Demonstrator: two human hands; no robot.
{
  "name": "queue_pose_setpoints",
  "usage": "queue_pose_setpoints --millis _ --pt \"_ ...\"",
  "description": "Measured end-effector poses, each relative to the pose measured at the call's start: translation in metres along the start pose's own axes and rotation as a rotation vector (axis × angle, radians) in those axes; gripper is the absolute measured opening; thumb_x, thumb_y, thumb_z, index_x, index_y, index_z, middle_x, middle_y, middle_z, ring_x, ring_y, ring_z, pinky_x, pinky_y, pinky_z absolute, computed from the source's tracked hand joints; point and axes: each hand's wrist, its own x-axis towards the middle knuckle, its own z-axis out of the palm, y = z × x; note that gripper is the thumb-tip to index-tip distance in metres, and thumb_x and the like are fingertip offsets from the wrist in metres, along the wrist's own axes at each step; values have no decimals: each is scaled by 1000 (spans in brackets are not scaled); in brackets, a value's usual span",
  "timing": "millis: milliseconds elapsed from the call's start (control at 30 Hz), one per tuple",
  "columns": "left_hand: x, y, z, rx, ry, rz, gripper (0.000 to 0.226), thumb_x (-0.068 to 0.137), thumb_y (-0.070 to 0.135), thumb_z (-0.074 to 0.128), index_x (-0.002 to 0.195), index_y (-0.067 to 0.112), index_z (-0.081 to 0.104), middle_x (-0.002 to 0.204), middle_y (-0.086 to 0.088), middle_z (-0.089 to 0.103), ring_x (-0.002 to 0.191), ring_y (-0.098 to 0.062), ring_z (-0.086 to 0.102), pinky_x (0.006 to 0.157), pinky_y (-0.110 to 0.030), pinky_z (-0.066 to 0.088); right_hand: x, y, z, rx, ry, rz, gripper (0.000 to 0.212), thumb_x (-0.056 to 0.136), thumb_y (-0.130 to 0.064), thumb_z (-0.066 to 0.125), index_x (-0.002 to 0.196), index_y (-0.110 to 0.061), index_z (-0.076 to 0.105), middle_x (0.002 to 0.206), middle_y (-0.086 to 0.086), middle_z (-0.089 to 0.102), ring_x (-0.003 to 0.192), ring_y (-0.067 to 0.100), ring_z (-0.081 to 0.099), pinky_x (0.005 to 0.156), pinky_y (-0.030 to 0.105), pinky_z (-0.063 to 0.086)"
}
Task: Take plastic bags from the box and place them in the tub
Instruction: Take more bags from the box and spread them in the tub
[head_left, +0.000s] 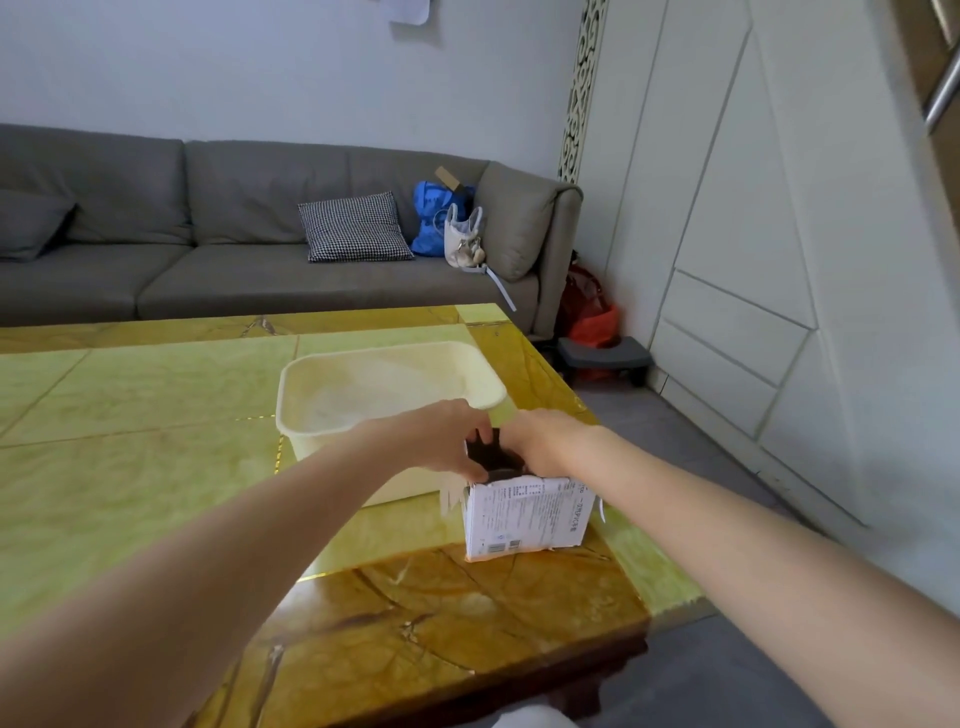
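Fingers (480, 423) of both hands curled | pinching black bags (488, 452) | over box (524, 517)

Both forearms (260, 545) are bare, with no sleeves visible.

A matt cream plastic tub (389, 384) and torn printed cardboard box (524, 519) sit on a glossy marble-look table (156, 415).
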Motion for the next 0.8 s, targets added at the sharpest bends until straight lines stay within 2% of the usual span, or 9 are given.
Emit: queue_pose_setpoints --millis 100,167,333,433,500,600,633,700,800 --pt "1 -1 1 -11 1 -8 51 83 30 67 128 15 49 124 -6 53 108 -21 55 82 -24 41 3 6 -2 -18 4 19 15 88 4 47 83 -5 59 70 5 47 53 17 40 45 25 31" --pt "1 1 2 -12 3 -8 53 83 30 68 130 15 47 125 -6 52 109 -21 55 84 -25 42 3 13 -6 35 8 28 17 85 6 51 94 -2 63 81 11 57 57 21 48 47 26 35" --pt "1 2 3 9 34 -29 71 78 33 72 137 17 36 127 -6 46 110 -25 53 89 -31 45 -5 25 -27 179 248 73 24 89 1 40 94 -4 62 90 13 61 68 30 66 57 31 48" --pt "-1 1 -2 -12 93 -30 89 75 33 75 146 23 21 132 -2 44 111 -24 54 92 -33 46 -11 34 -43 349 417 125 25 92 -3 36 86 -3 60 87 15 65 64 31 67 69 38 55" --pt "-2 2 -11 -62 167 -29 85 78 34 72 146 25 21 135 -2 46 104 -21 57 86 -29 46 -14 38 -51 467 490 152 26 92 -5 36 84 -1 61 83 16 66 60 29 63 65 35 54" --pt "-1 3 -22 -301 256 -84 72 83 33 67 142 22 28 136 -2 46 63 -16 59 62 -22 49 -21 38 -58 593 464 121 27 94 -6 36 85 -3 61 65 5 58 39 12 53 45 19 43" --pt "-1 3 -23 -390 288 -113 70 84 31 67 142 21 29 136 -2 46 57 -14 57 59 -22 49 -24 37 -58 634 452 109 27 94 -5 36 88 -3 62 59 2 56 31 5 48 40 14 39" --pt "1 6 -23 -544 345 -152 67 84 25 67 140 19 31 136 -1 45 56 -12 56 56 -22 51 -27 34 -61 743 491 91 27 94 -4 36 91 0 62 55 5 58 25 4 43 36 10 36" --pt "4 11 -25 -886 398 -162 47 86 13 65 129 13 46 119 -3 53 55 -12 53 49 -18 53 -27 33 -72 1009 597 54 25 95 -5 37 80 -6 58 69 14 64 44 18 55 35 15 37"
